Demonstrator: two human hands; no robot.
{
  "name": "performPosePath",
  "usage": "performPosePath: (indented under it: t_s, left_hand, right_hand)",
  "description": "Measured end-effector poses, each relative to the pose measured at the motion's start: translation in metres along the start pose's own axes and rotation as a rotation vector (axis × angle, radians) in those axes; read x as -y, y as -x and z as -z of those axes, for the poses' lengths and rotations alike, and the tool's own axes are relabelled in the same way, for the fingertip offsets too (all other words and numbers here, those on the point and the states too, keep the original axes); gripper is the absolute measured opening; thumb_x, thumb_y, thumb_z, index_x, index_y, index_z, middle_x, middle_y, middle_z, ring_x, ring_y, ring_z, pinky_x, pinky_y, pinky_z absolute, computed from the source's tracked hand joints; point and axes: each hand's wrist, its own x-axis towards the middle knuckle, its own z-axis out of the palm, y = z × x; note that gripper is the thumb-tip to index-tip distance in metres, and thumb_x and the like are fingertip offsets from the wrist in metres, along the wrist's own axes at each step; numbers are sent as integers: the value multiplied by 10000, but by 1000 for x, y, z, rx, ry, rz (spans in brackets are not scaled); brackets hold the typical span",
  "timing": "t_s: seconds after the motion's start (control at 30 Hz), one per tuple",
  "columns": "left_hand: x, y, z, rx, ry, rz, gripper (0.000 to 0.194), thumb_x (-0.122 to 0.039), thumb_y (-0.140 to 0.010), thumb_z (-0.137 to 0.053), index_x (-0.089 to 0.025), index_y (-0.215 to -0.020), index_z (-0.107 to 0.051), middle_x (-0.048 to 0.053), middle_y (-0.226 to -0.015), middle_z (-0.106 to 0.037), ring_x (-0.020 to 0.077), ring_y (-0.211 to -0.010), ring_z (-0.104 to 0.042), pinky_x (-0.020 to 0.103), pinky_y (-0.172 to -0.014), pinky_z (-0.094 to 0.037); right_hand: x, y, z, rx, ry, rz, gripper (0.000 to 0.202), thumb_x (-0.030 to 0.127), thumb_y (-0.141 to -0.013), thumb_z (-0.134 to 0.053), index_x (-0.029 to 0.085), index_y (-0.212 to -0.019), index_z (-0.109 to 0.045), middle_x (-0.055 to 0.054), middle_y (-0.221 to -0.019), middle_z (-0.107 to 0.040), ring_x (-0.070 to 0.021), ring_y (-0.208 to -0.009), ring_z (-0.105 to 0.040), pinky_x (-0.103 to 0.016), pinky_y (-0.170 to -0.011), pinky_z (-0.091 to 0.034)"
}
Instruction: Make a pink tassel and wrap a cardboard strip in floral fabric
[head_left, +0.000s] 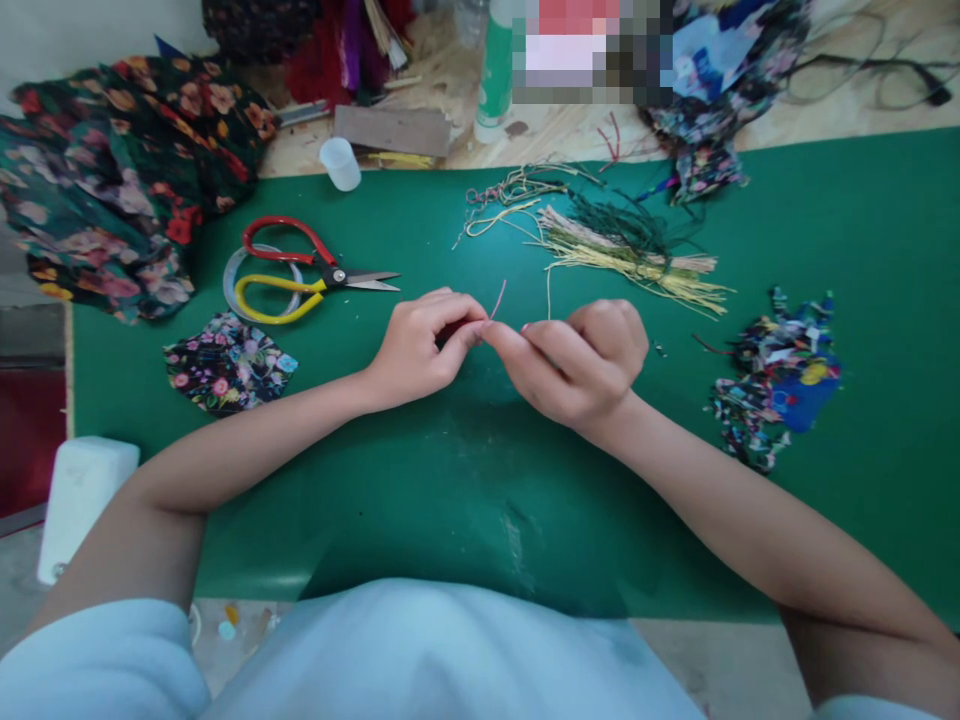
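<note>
Green matting (420,500) covers the worktable, with bare wood showing along its far edge. At the far left, a heap of floral cloth (112,190) slumps over the corner, and a loose slide of it could spread toward the tools. Near it a flowered fabric piece (229,365) lies flat, beside scissors (340,276) whose red and yellow handles rest across a clear ring (229,272); lifting them carelessly could drag the ring along. Their blades lie parted, tips toward the left hand (431,345), so a backward sweep of that hand risks a prick. This hand is closed in a pinch, and a short pink cord (499,298) sticks up where its fingertips meet those of the right hand, in the middle of the mat. With so little showing, the cord could slip out if either pinch loosens. The right hand (581,360) is curled closed, its foremost finger seeming to nip the same spot. A pale strand (549,292) drops to its knuckles from the cord bundle (637,255) behind; I cannot tell whether it is gripped or merely passes behind, but if caught, a tug might pull the bundle into a tangle. Farther right, fabric scraps (787,375) sit near the forearm, where a wide elbow could scatter them.
</note>
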Motion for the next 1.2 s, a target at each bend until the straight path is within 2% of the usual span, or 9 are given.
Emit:
performPosePath:
  t_s: [0.1,0.23,0.4,0.6,0.7,0.83,0.93,1.03,1.2]
  left_hand:
    - [0,0,0,23,10,-48,219,-241,-925,-552,-174,-740,-648,-3,-650,-650,101,-638,-541,235,-640,-431]
    - [0,0,1,46,2,-74,237,-267,-941,-540,-176,-748,-642,1,-663,-655,105,-635,-520,248,-660,-446]
    - [0,0,1,22,45,-48,298,-347,-967,-537,-177,-745,-641,12,-674,-661,106,-648,-555,251,-674,-457]
    - [3,-2,4,83,209,-28,345,-450,-965,-545,-187,-769,-653,23,-692,-681,112,-659,-567,266,-684,-469]
    - [5,-3,6,116,277,-54,335,-441,-964,-554,-190,-765,-654,23,-688,-680,110,-677,-580,257,-684,-468]
    - [5,-2,5,92,281,-32,339,-443,-971,-537,-188,-772,-642,23,-715,-680,104,-671,-582,256,-680,-467]
    - [4,0,4,16,228,16,353,-455,-980,-509,-187,-781,-625,21,-728,-661,104,-666,-576,255,-656,-457]
    - [3,1,3,-45,181,8,315,-405,-987,-509,-186,-784,-611,11,-720,-644,103,-674,-581,251,-662,-456]
    - [2,1,1,-87,98,-6,284,-342,-979,-528,-176,-759,-600,-2,-691,-636,91,-672,-580,224,-651,-450]
  right_hand:
    - [-1,-1,1,-61,31,-46,197,426,-951,-583,302,-889,-722,-22,-578,-455,-178,-604,-430,-365,-600,-313]
    - [1,-4,1,-89,71,-78,256,400,-980,-514,260,-856,-688,-39,-628,-520,-194,-655,-484,-368,-635,-380]
    - [6,-7,2,-113,-58,-183,255,349,-976,-527,231,-783,-645,-20,-630,-570,-172,-629,-499,-356,-654,-422]
    - [9,-8,-1,-117,-262,-309,220,324,-926,-612,218,-733,-619,16,-579,-539,-129,-564,-460,-296,-567,-373]
    - [9,-8,-4,-62,-399,-343,233,341,-926,-617,210,-734,-600,42,-543,-489,-105,-535,-433,-268,-545,-344]
    - [11,-7,-8,4,-541,-374,268,368,-943,-592,203,-733,-569,63,-541,-463,-77,-494,-378,-245,-509,-297]
    - [15,-4,-11,37,-548,-340,318,381,-966,-556,202,-705,-522,60,-553,-457,-76,-512,-379,-241,-526,-297]
    - [18,-1,-13,71,-461,-231,347,337,-992,-497,200,-674,-482,45,-564,-437,-86,-550,-402,-242,-557,-303]
    - [18,4,-16,85,-343,-149,250,300,-1001,-494,194,-800,-597,35,-612,-525,-90,-573,-451,-233,-576,-323]
